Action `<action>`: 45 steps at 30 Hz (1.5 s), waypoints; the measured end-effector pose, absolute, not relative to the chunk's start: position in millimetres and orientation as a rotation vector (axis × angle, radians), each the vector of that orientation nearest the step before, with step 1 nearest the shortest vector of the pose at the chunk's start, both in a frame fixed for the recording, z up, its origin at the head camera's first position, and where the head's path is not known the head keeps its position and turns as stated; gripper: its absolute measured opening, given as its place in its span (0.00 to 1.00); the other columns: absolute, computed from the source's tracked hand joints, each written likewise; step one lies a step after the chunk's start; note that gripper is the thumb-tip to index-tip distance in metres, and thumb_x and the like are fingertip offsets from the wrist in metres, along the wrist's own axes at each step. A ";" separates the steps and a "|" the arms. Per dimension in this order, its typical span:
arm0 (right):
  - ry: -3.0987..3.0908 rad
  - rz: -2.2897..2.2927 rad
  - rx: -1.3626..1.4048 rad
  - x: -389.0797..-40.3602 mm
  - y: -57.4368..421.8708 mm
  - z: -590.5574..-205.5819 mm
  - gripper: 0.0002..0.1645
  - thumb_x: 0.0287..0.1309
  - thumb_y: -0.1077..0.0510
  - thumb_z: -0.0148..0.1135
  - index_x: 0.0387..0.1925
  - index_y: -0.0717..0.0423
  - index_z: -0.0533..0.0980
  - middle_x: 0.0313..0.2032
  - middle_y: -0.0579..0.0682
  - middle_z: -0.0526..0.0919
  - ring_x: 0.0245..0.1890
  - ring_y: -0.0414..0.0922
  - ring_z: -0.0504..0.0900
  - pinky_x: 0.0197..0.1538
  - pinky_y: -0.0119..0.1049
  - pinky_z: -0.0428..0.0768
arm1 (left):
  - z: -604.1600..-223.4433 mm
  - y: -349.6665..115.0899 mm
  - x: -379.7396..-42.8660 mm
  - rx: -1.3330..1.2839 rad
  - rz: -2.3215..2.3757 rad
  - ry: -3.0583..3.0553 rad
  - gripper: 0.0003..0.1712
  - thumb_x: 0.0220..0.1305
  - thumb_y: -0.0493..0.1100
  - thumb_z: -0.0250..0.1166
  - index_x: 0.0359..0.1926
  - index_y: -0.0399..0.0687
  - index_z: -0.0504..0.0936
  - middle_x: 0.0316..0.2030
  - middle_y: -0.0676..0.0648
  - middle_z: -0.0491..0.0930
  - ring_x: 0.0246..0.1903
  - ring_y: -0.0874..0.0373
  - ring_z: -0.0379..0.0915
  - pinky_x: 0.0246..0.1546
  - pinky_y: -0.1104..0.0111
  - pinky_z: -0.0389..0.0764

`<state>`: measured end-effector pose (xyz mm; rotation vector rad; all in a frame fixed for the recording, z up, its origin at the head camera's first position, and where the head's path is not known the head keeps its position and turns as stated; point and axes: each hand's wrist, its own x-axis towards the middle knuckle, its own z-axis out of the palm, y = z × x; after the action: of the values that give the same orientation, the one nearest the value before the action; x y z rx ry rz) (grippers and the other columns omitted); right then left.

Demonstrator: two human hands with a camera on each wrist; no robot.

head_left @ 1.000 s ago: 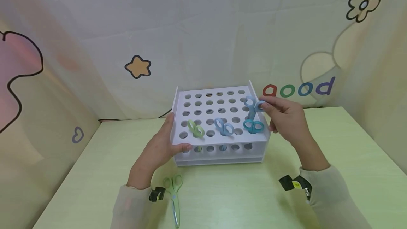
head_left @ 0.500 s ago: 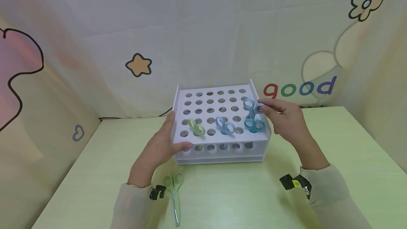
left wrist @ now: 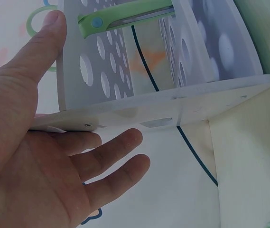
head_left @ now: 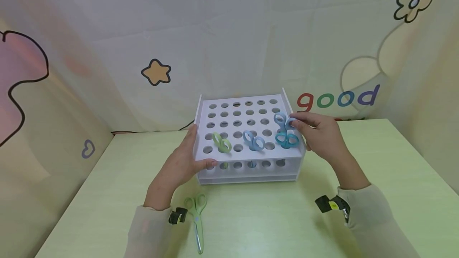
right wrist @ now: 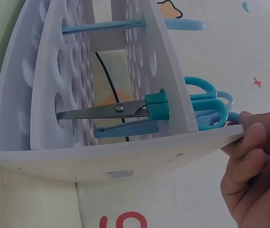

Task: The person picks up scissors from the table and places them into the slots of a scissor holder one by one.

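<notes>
My left hand holds the left side of a white rack full of round holes. Its thumb lies over the front edge, and the fingers extend along the outer side panel. At the rack's right side, my right hand pinches one loop of light blue scissors. Their covered blade is inside the rack, below the top plate. In front of them, teal scissors stand in a corner hole. Other blue scissors and green scissors stand in front-row holes, handles up.
Another pair of green scissors lies on the pale table, near my left wrist. A patterned curtain hangs behind the rack. A dark cord runs behind the rack at the table's back edge.
My right hand has lowered the light blue scissors a little, and their handle sits closer to the top plate. My left hand stays on the rack.
</notes>
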<state>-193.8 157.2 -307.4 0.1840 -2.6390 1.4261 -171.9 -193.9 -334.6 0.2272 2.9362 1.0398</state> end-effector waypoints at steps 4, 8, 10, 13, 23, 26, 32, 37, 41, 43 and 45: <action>-2.652 1.417 0.186 -195.1 157.0 -308.3 0.22 0.74 0.53 0.58 0.64 0.56 0.78 0.53 0.59 0.80 0.23 0.51 0.76 0.25 0.33 0.75 | -335.0 -194.2 -172.1 0.228 1.051 2.932 0.73 0.53 0.57 0.78 0.81 0.59 0.32 0.77 0.47 0.51 0.56 0.46 0.67 0.60 0.50 0.69; -2.667 1.402 0.185 -195.7 157.3 -309.0 0.22 0.74 0.53 0.57 0.64 0.56 0.78 0.54 0.60 0.80 0.20 0.51 0.75 0.24 0.34 0.74 | -335.2 -194.2 -172.4 0.233 1.054 2.929 0.72 0.53 0.56 0.78 0.81 0.59 0.32 0.77 0.47 0.51 0.57 0.46 0.67 0.60 0.50 0.69; -2.672 1.400 0.183 -196.0 157.5 -309.3 0.22 0.74 0.53 0.57 0.64 0.56 0.78 0.53 0.60 0.80 0.20 0.51 0.74 0.23 0.34 0.74 | -335.3 -194.3 -172.3 0.231 1.047 2.930 0.72 0.53 0.57 0.78 0.81 0.59 0.32 0.77 0.46 0.52 0.56 0.46 0.67 0.60 0.50 0.69; -2.675 1.403 0.186 -196.4 157.8 -309.8 0.22 0.74 0.53 0.57 0.64 0.56 0.78 0.53 0.60 0.80 0.21 0.51 0.75 0.24 0.34 0.74 | -335.1 -194.3 -172.2 0.223 1.044 2.930 0.73 0.53 0.58 0.78 0.81 0.58 0.32 0.77 0.47 0.52 0.56 0.46 0.67 0.59 0.50 0.69; -2.698 1.391 0.197 -198.9 158.4 -311.7 0.23 0.74 0.51 0.57 0.64 0.56 0.77 0.55 0.61 0.80 0.25 0.51 0.77 0.25 0.35 0.76 | -334.2 -193.9 -172.6 0.226 1.053 2.931 0.73 0.53 0.58 0.78 0.81 0.60 0.32 0.76 0.47 0.54 0.56 0.46 0.67 0.59 0.51 0.69; -2.702 1.382 0.191 -199.3 158.4 -311.5 0.23 0.74 0.51 0.56 0.64 0.55 0.78 0.57 0.61 0.79 0.29 0.52 0.78 0.26 0.35 0.77 | -333.8 -193.8 -172.4 0.217 1.042 2.931 0.73 0.53 0.59 0.78 0.81 0.59 0.32 0.77 0.47 0.52 0.57 0.46 0.66 0.60 0.51 0.69; -2.704 1.403 0.173 -199.4 158.0 -311.7 0.20 0.75 0.56 0.54 0.63 0.56 0.78 0.59 0.61 0.77 0.36 0.54 0.79 0.28 0.35 0.78 | -333.4 -193.5 -172.3 0.205 1.033 2.930 0.72 0.54 0.58 0.78 0.81 0.59 0.32 0.78 0.47 0.50 0.58 0.46 0.66 0.60 0.51 0.69; -2.705 1.406 0.174 -199.9 157.8 -312.3 0.20 0.75 0.56 0.54 0.63 0.56 0.78 0.58 0.60 0.78 0.35 0.53 0.79 0.28 0.35 0.78 | -333.4 -193.9 -171.8 0.215 1.035 2.934 0.72 0.54 0.58 0.78 0.81 0.60 0.32 0.77 0.47 0.51 0.57 0.46 0.66 0.59 0.52 0.70; -2.702 1.395 0.179 -199.7 158.7 -312.7 0.21 0.75 0.55 0.54 0.63 0.57 0.78 0.57 0.60 0.78 0.35 0.53 0.79 0.28 0.35 0.78 | -333.6 -194.2 -171.5 0.216 1.037 2.934 0.72 0.53 0.58 0.78 0.81 0.59 0.32 0.77 0.48 0.50 0.57 0.46 0.66 0.59 0.52 0.69; -2.698 1.390 0.178 -199.2 159.9 -312.3 0.21 0.75 0.54 0.54 0.63 0.57 0.78 0.56 0.60 0.79 0.34 0.53 0.78 0.28 0.35 0.78 | -333.7 -194.2 -171.4 0.212 1.035 2.932 0.72 0.53 0.59 0.78 0.81 0.59 0.32 0.78 0.48 0.49 0.58 0.46 0.66 0.59 0.52 0.69; -2.685 1.398 0.168 -198.4 160.8 -311.5 0.21 0.75 0.54 0.54 0.63 0.57 0.78 0.57 0.60 0.79 0.31 0.53 0.78 0.27 0.35 0.78 | -333.6 -194.0 -171.5 0.207 1.029 2.930 0.72 0.53 0.59 0.78 0.81 0.59 0.32 0.78 0.48 0.48 0.58 0.47 0.65 0.59 0.52 0.69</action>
<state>-198.4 160.8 -311.5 0.1683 -2.6850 1.3979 -171.5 -194.0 -333.6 0.2066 2.9303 1.0295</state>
